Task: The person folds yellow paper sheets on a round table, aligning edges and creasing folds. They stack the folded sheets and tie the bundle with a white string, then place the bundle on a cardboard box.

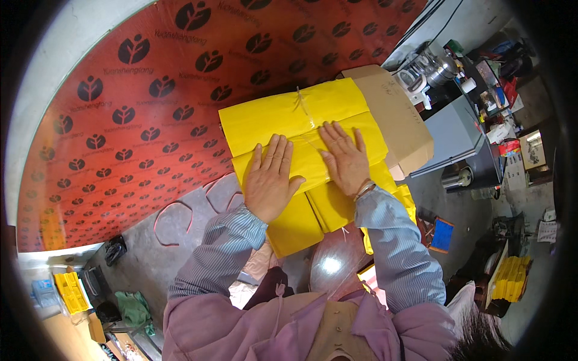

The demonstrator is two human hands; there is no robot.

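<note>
A stack of yellow folded sheets [295,114] lies at the edge of the red table, and I cannot tell if they are paper or plastic. A pale string [305,108] crosses its far part, with loose ends sticking up. My left hand [271,183] lies flat on the stack's left side, fingers stretched out and thumb apart. To the right, my right hand [348,161] also rests flat with spread fingers, close to the string's near end. More yellow sheets [292,225] hang below the hands, over the near side. Neither hand grips anything.
The red table [156,114] with black printed motifs fills the left and far side. A brown cardboard piece [391,114] lies right of the stack. Red strips [174,222] lie on the floor. Other yellow bundles [510,278] sit at the lower right. A cluttered grey desk [451,132] stands at right.
</note>
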